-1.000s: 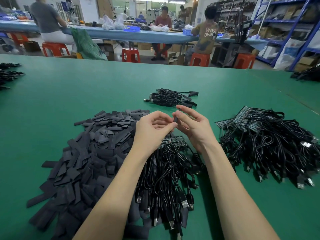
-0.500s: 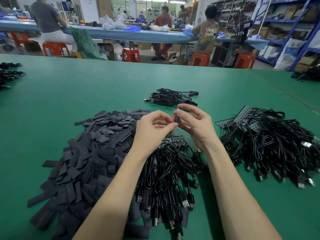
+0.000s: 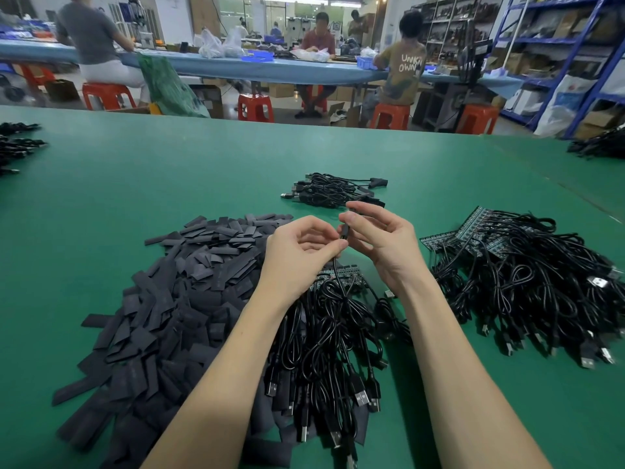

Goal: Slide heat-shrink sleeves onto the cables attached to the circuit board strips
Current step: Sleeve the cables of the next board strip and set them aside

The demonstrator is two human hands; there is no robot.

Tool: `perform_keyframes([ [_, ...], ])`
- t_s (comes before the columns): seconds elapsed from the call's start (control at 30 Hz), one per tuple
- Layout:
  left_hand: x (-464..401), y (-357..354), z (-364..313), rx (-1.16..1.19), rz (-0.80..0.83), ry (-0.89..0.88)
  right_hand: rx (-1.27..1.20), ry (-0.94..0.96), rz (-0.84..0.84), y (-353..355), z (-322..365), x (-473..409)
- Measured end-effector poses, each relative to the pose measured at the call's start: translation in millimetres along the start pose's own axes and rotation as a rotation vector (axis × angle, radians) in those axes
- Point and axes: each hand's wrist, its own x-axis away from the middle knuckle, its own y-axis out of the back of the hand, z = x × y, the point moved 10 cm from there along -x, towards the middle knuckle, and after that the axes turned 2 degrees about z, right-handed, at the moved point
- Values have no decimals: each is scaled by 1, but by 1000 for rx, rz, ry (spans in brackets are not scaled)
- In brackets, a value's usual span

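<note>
Pinched between left hand and right hand, one sleeve and its cable are held above three cable heaps; sleeves pile lies left.

The person's left hand and right hand are bare; both forearms are uncovered, with no sleeves visible.

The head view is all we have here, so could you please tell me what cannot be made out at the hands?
- Head view: the small black piece between left hand and right hand is too small to tell sleeve from plug.
- The cable end is hidden by the fingertips.
- The circuit board strip is mostly covered by the wrists and cables.
</note>
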Motion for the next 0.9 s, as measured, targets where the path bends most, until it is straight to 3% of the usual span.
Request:
perform_keyframes([
  [0.9,2,1,-1,-22,-23,2,-62,-89,-33,1,-16,1],
])
